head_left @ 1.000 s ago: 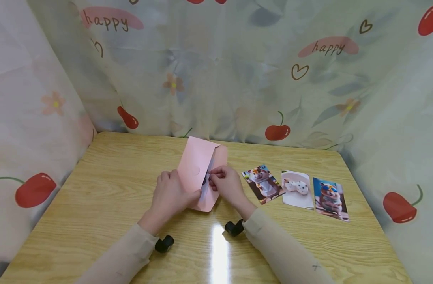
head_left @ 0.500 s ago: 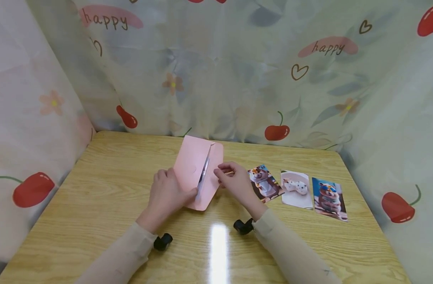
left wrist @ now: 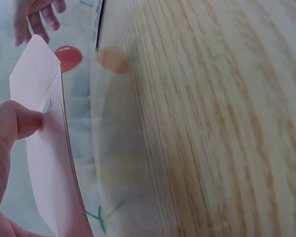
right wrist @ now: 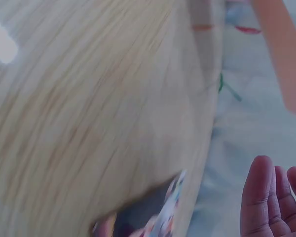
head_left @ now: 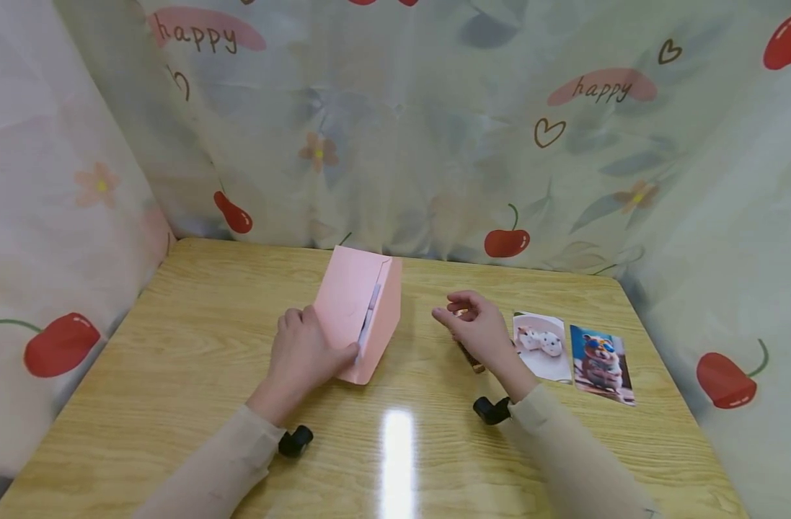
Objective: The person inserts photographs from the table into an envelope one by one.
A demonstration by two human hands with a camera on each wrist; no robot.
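Observation:
My left hand point(head_left: 304, 357) grips the lower left side of a pink envelope point(head_left: 352, 288), its thumb point(left wrist: 29, 121) pressed near the opening in the left wrist view. The envelope stands tilted, flap side to the right, and something pale shows in the slit. To the right of it, my right hand point(head_left: 484, 331) hovers with loosely bent fingers and nothing between them. Below that hand lies a hamster photo point(right wrist: 143, 217), mostly covered in the head view. Beside it are a photo of two white hamsters point(head_left: 541, 346) and a photo of a hamster in sunglasses point(head_left: 604, 364).
The wooden table point(head_left: 194, 324) ends at a printed cloth backdrop point(head_left: 395, 144) with cherries and flowers, which also rises on both sides. A black wrist camera point(head_left: 295, 441) sits at the left cuff and another black camera point(head_left: 491, 411) at the right.
My right hand has left the envelope's opening and moved right, over the nearest photo. The envelope has shifted slightly left, its flap swinging closer to the opening. My left hand keeps its hold.

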